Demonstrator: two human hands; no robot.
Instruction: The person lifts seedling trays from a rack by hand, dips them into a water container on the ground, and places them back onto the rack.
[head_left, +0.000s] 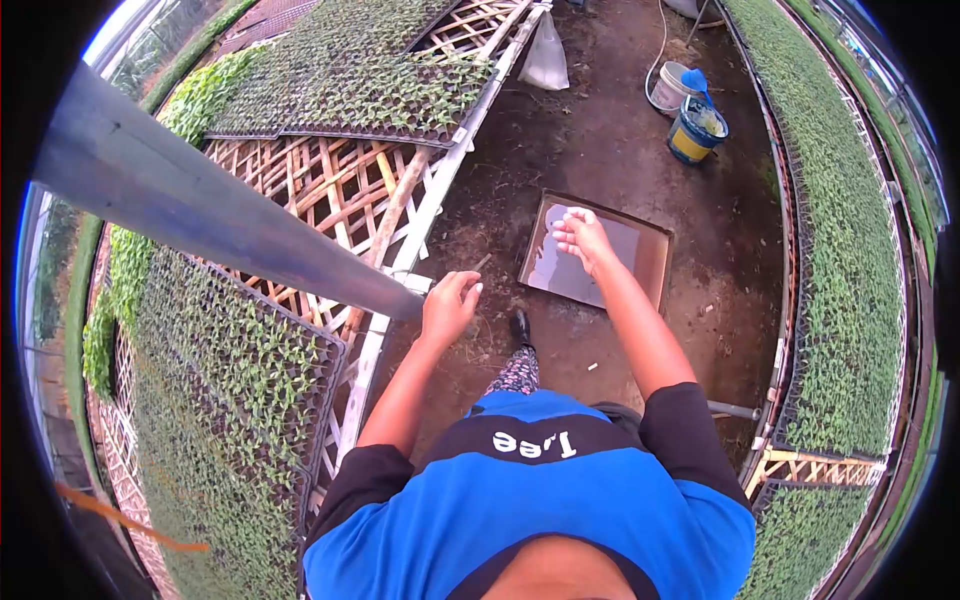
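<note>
My left hand is in front of me, beside the lower end of a grey metal pole and the white edge of the left bench. Its fingers are loosely bent, with the thumb apart, and I see nothing held. Further forward, my right hand is in the air, overlapping a shallow square tray of water on the ground. Its fingers are half curled and slightly apart, with nothing visible in them. Seedling trays lie on the bench to my left, full of small green plants.
A dark dirt path runs ahead between benches. Another row of seedlings lines the right side. A blue-and-yellow bucket and a white bucket with a hose stand ahead. A white bag hangs by the left bench.
</note>
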